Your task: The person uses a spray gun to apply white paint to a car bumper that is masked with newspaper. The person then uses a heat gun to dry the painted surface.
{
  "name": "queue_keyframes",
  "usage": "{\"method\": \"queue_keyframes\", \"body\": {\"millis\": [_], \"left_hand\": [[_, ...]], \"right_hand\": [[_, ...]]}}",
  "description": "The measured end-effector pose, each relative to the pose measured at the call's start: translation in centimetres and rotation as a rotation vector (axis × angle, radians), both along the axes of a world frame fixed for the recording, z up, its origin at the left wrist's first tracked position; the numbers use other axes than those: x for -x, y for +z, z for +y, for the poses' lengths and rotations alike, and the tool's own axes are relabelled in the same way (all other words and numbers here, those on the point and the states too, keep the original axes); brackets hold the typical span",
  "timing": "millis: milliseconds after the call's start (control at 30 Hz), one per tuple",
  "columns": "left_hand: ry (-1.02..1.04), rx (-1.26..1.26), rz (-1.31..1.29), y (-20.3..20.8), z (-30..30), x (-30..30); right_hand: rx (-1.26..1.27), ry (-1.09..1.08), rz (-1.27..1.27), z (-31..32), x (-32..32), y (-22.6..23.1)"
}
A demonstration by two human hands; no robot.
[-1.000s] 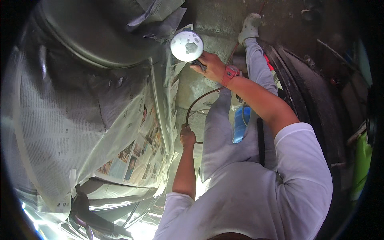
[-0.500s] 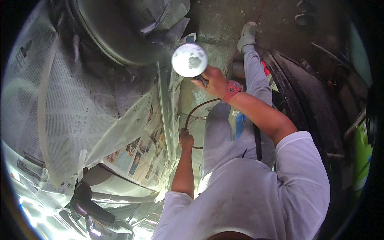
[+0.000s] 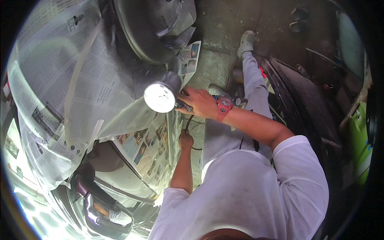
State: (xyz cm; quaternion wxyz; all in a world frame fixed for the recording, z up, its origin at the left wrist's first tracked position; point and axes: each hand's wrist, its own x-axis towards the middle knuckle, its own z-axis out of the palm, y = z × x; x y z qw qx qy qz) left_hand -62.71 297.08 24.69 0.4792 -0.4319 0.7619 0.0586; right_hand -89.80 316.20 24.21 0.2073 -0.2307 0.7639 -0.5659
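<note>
The right hand (image 3: 200, 103) is clamped around the handle of a spray gun (image 3: 160, 97), whose round, bright-topped cup lies just left of the fingers, near a dark, curved car panel (image 3: 140, 30); a red wristwatch (image 3: 224, 107) circles that wrist; the left hand (image 3: 185, 141), closer to the torso, grips a brown hose (image 3: 189, 123); newspaper sheets (image 3: 100, 72) cover the car's side, near a side mirror (image 3: 107, 216).

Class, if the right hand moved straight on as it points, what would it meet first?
Beyond its white-topped tool, the right hand would likely meet the newspaper sheeting, though depth is unclear.
</note>
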Motion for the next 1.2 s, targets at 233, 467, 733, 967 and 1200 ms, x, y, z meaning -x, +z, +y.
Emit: {"method": "queue_keyframes", "body": {"millis": [233,467,733,967,1200], "left_hand": [[0.073,-0.012,0.073,0.2,-0.7,-0.7],[-0.024,-0.076,0.142,0.0,0.4,0.4],[0.017,-0.129,0.106,-2.5,1.6,4.6],[-0.117,-0.236,0.127,-8.3,7.8,15.6],[-0.049,-0.281,0.12,-16.8,13.9,22.9]], "right_hand": [[0.098,-0.243,0.216,1.8,5.0,4.2],[0.18,-0.095,0.141,4.9,7.9,1.5],[0.421,-0.51,0.024,8.7,19.9,-10.6],[0.52,0.039,0.354,7.4,20.8,-22.1],[0.221,0.515,0.276,4.4,22.2,-31.9]]}}
